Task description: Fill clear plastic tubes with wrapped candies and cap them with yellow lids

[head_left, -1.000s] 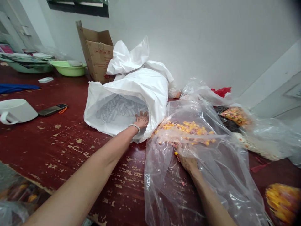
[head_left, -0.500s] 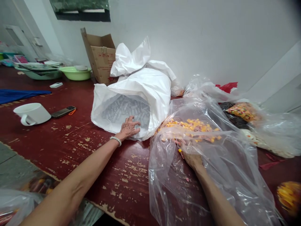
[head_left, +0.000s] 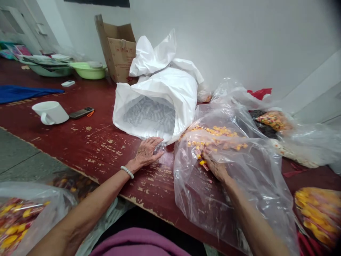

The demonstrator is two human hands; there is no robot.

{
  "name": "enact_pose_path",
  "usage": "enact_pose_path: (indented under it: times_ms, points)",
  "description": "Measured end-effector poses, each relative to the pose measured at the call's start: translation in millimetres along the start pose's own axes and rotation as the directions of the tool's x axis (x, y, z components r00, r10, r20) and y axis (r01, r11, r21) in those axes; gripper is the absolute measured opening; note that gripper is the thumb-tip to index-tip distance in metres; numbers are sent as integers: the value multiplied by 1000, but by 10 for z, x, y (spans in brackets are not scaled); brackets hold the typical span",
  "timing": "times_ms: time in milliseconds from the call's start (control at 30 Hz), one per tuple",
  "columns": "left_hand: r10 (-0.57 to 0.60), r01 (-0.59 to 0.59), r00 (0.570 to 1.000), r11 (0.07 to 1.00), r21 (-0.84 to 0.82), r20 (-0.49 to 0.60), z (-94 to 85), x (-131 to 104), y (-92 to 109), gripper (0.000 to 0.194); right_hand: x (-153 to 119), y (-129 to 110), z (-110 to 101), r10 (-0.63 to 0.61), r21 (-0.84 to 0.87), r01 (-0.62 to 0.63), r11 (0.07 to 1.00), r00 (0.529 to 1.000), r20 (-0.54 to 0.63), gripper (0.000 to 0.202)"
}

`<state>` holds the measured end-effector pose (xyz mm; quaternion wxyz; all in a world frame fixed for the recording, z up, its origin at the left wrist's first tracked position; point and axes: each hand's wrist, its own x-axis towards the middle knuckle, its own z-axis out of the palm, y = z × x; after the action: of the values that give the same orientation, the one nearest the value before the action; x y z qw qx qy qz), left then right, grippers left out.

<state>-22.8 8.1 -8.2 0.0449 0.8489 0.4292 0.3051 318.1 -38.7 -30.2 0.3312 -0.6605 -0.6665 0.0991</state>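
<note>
A white woven sack lies on its side, its mouth facing me, with many small clear plastic tubes inside. Just outside its lower lip, my left hand curls over some clear tubes on the table; a bead bracelet circles that wrist. To the right lies a large clear plastic bag holding a heap of small yellow-and-pink pieces. Inside its opening, my right hand has its fingers closed around a few of these pieces, partly veiled by the film.
On the worn red table stand a white mug, a phone, green basins and a cardboard box. Packed bags lie at right. Filled bags of yellow-and-pink pieces sit at lower right and lower left.
My left hand has drawn back from the sack's mouth toward me, bringing clear tubes onto the table. My right hand has shifted slightly up among the yellow-and-pink pieces. The view has tilted down.
</note>
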Motion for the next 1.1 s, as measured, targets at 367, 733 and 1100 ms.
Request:
enact_pose_path:
  times_ms: [367,733,1100]
  points:
    - [-248,196,961,927,-321,-127,-268,-456,-223,49,-517,-116,-128,111,57,-102,993,978,-176,39]
    - [-196,178,977,964,199,79,-248,-485,-156,31,-714,-203,-214,138,67,-121,990,864,-484,21]
    - [-138,398,901,643,-654,412,-461,-848,895,28,-1233,-1389,-86,-88,369,149,917,980,-178,13]
